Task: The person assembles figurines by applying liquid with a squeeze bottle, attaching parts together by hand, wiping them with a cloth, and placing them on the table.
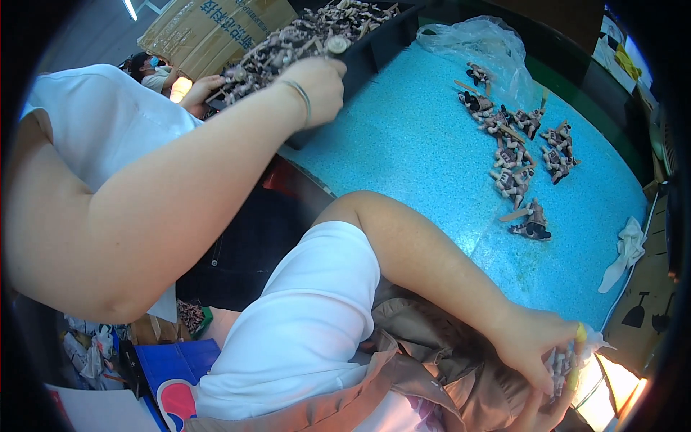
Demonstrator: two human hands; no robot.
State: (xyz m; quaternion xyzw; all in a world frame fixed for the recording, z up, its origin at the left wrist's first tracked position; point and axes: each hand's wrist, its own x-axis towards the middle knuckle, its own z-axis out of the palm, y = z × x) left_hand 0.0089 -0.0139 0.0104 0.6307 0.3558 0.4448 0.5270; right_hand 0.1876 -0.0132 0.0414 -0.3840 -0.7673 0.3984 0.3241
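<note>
At the lower right, my left hand (529,345) is closed round a small grey-and-white figurine (559,366), gripping it between thumb and fingers. My right hand (551,414) comes up from below against the same piece, mostly cut off by the picture's edge. Yellow coverings show on fingertips there. Some thin whitish material sticks out beyond the fingers. On the blue tabletop (432,144) lie several dark-and-pale figurines (511,183) with flat wooden sticks, in a loose line beyond my left forearm.
To the left, a co-worker's hand (317,86) with a wristband reaches over a black tray (392,43) heaped with figurines. A clear plastic bag (482,50) lies at the back, a white glove (625,248) at the right edge. Cardboard boxes (209,36) stand behind; a blue bin (176,360) sits lower left.
</note>
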